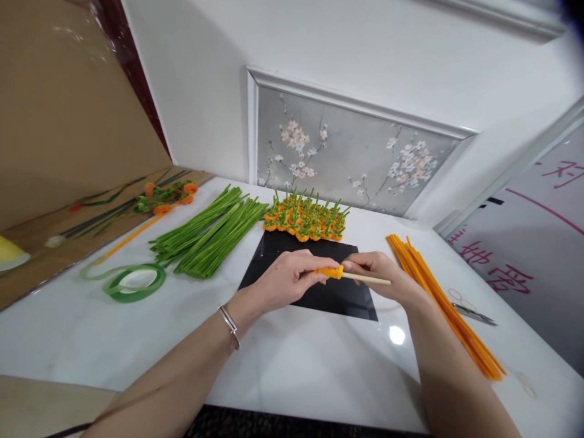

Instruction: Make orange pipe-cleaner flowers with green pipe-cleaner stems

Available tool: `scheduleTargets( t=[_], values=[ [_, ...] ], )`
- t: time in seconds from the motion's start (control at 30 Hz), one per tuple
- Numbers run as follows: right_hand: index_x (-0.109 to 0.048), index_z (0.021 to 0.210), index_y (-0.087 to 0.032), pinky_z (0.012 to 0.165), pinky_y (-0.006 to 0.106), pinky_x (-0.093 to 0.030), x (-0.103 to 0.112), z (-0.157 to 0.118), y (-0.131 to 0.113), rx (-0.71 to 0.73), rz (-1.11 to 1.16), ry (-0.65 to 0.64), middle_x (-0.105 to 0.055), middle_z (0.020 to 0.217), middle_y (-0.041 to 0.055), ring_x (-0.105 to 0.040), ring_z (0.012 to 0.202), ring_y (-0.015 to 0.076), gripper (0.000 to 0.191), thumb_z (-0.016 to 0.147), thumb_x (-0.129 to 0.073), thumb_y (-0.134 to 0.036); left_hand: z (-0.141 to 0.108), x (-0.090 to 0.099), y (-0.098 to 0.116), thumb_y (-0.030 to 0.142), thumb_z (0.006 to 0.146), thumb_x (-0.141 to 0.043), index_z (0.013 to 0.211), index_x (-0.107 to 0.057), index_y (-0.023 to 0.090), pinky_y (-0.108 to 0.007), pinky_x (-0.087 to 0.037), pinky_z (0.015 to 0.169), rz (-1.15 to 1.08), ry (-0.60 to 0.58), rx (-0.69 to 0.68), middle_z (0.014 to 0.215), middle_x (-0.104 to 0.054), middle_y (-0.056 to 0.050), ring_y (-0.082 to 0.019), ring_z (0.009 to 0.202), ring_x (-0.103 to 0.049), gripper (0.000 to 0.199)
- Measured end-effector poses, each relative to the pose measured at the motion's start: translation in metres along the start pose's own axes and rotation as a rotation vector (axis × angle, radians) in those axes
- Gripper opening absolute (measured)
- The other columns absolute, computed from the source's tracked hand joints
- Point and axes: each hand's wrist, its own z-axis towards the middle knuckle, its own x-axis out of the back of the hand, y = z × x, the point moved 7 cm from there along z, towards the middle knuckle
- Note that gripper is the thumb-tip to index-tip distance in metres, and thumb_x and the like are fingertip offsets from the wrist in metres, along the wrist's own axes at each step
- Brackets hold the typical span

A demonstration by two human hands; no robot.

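My left hand pinches an orange pipe cleaner coil wrapped around a thin wooden stick. The coil sits at the stick's left part, and the bare end points right. Closed fingers of my right hand meet the stick just beside the coil; their tips are partly hidden behind it. Both hands are above a black mat. Behind them stand several small orange flowers with green stems, packed close together along the mat's far edge.
Green pipe cleaners lie in a bundle to the left, near a roll of green tape. Orange pipe cleaners and scissors lie at the right. Finished-looking orange flowers rest on cardboard. A white wall rises behind.
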Motion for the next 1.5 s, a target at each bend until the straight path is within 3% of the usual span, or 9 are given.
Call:
scheduleTargets(
  t=[0.3, 0.47, 0.57, 0.7, 0.9, 1.13, 1.33, 1.43, 1.5],
  values=[
    [-0.065, 0.081, -0.020, 0.055, 0.023, -0.042, -0.023, -0.008, -0.003, -0.014, -0.030, -0.111, -0.061, 0.066, -0.0007, -0.052, 0.058, 0.0113, 0.032, 0.093, -0.044, -0.040, 0.000, 0.005, -0.005, 0.013, 0.089, -0.052, 0.114, -0.068, 0.024, -0.025, -0.046, 0.071, 0.032, 0.081, -0.011, 0.080, -0.071, -0.002, -0.013, 0.076, -0.060, 0.031],
    [-0.062, 0.113, -0.020, 0.070, 0.030, -0.048, -0.010, -0.004, 0.007, 0.044, 0.181, 0.156, -0.064, 0.106, 0.0078, -0.059, 0.084, 0.0179, 0.036, 0.086, -0.057, -0.043, 0.000, 0.004, -0.022, 0.017, 0.089, -0.051, 0.116, -0.066, 0.025, -0.023, -0.046, 0.067, -0.089, 0.080, 0.136, 0.083, -0.072, 0.000, -0.012, 0.074, -0.062, 0.031],
    [-0.066, 0.098, -0.020, 0.069, 0.030, -0.047, 0.000, -0.004, 0.009, 0.061, 0.263, 0.336, -0.065, 0.092, 0.0054, -0.058, 0.078, 0.0170, 0.027, 0.086, -0.057, -0.043, 0.001, 0.003, -0.027, 0.022, 0.090, -0.051, 0.114, -0.067, 0.023, -0.023, -0.046, 0.067, -0.166, 0.069, 0.180, 0.082, -0.072, -0.001, -0.013, 0.073, -0.062, 0.030],
    [-0.067, 0.086, -0.020, 0.071, 0.031, -0.046, 0.001, -0.006, -0.001, 0.111, 0.273, 0.393, -0.064, 0.088, 0.0044, -0.057, 0.078, 0.0175, 0.024, 0.086, -0.058, -0.042, 0.001, -0.001, -0.029, 0.023, 0.088, -0.052, 0.118, -0.065, 0.019, -0.023, -0.047, 0.066, -0.236, -0.016, 0.233, 0.079, -0.072, -0.003, -0.013, 0.072, -0.063, 0.032],
    [-0.066, 0.083, -0.020, 0.072, 0.030, -0.047, -0.005, -0.007, -0.005, 0.126, 0.290, 0.360, -0.064, 0.086, 0.0040, -0.059, 0.078, 0.0174, 0.022, 0.086, -0.059, -0.041, 0.000, -0.003, -0.020, 0.017, 0.085, -0.051, 0.107, -0.066, 0.021, -0.023, -0.046, 0.067, -0.169, -0.110, 0.170, 0.082, -0.067, 0.000, -0.013, 0.072, -0.062, 0.027],
    [-0.063, 0.081, -0.020, 0.076, 0.032, -0.049, -0.007, -0.005, -0.008, 0.132, 0.345, 0.370, -0.063, 0.092, 0.0057, -0.059, 0.086, 0.0191, 0.026, 0.086, -0.058, -0.045, 0.001, -0.001, -0.011, 0.019, 0.087, -0.049, 0.100, -0.063, 0.019, -0.022, -0.043, 0.061, -0.073, -0.059, 0.106, 0.082, -0.064, -0.001, -0.012, 0.068, -0.054, 0.019],
    [-0.050, 0.113, -0.022, 0.074, 0.030, -0.050, -0.033, 0.003, -0.012, 0.095, 0.352, 0.229, -0.063, 0.097, 0.0052, -0.062, 0.084, 0.0169, 0.038, 0.087, -0.054, -0.049, 0.002, 0.004, -0.006, 0.015, 0.089, -0.045, 0.100, -0.064, 0.020, -0.025, -0.047, 0.072, -0.034, 0.032, 0.085, 0.093, -0.068, -0.001, -0.014, 0.079, -0.061, 0.022],
    [-0.054, 0.094, -0.021, 0.061, 0.025, -0.045, -0.046, 0.004, -0.012, 0.038, 0.126, 0.125, -0.061, 0.073, -0.0007, -0.057, 0.062, 0.0131, 0.022, 0.091, -0.049, -0.042, 0.003, 0.008, -0.011, 0.016, 0.089, -0.045, 0.102, -0.064, 0.021, -0.024, -0.048, 0.072, 0.016, 0.081, 0.105, 0.092, -0.069, -0.001, -0.015, 0.079, -0.062, 0.023],
    [-0.050, 0.075, -0.021, 0.054, 0.024, -0.037, -0.046, 0.002, -0.017, 0.045, -0.061, 0.139, -0.053, 0.061, -0.0031, -0.049, 0.053, 0.0113, 0.026, 0.095, -0.042, -0.036, 0.002, 0.013, -0.016, 0.017, 0.089, -0.047, 0.103, -0.064, 0.021, -0.025, -0.048, 0.074, 0.070, 0.130, 0.118, 0.095, -0.070, -0.002, -0.016, 0.084, -0.063, 0.022]
  ],
)
